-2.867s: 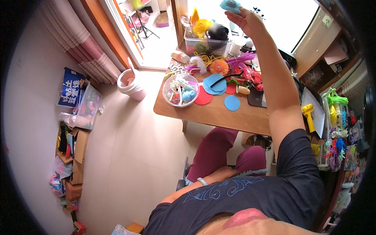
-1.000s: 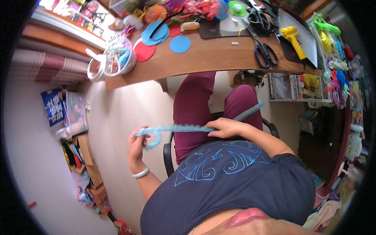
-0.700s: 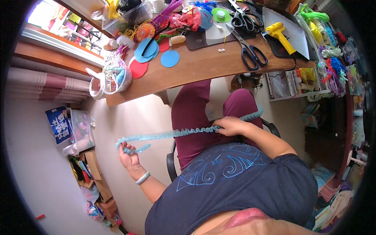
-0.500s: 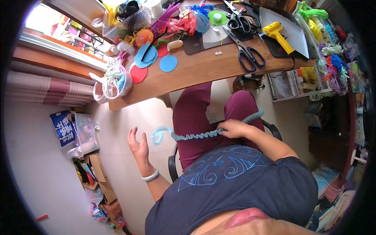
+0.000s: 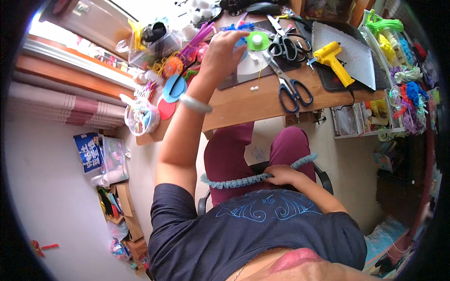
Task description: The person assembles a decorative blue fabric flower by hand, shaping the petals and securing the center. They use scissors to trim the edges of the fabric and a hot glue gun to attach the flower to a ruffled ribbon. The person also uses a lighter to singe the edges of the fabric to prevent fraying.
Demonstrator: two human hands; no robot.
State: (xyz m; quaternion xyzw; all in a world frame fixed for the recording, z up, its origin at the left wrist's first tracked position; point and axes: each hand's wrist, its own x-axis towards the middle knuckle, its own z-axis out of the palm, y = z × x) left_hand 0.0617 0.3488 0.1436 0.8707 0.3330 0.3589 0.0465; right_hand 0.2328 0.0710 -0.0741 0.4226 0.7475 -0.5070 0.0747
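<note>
Across my lap lies a long, pale blue fuzzy strip (image 5: 234,181), bent into tight zigzags, probably chenille stem. My right hand (image 5: 282,175) is closed around it near its right part, and the strip's right end sticks out over my right thigh. My left hand (image 5: 224,54) reaches over the desk, fingers apart, with nothing visible in it. Its fingertips are close to a green scalloped disc (image 5: 257,41) with a white round piece on top. A blue disc beside that hand is partly hidden by the fingers.
On the wooden desk (image 5: 262,107) lie dark-handled scissors (image 5: 291,89), black-handled scissors (image 5: 287,48) and a yellow glue gun (image 5: 335,61) by a white tray (image 5: 365,65). A clear tub (image 5: 142,117) stands at the left corner. Craft supplies fill the right shelf (image 5: 407,93).
My left hand has moved from beside my lap up and forward over the desk. The strip's loose curled left end has dropped from sight. My right hand keeps its hold.
</note>
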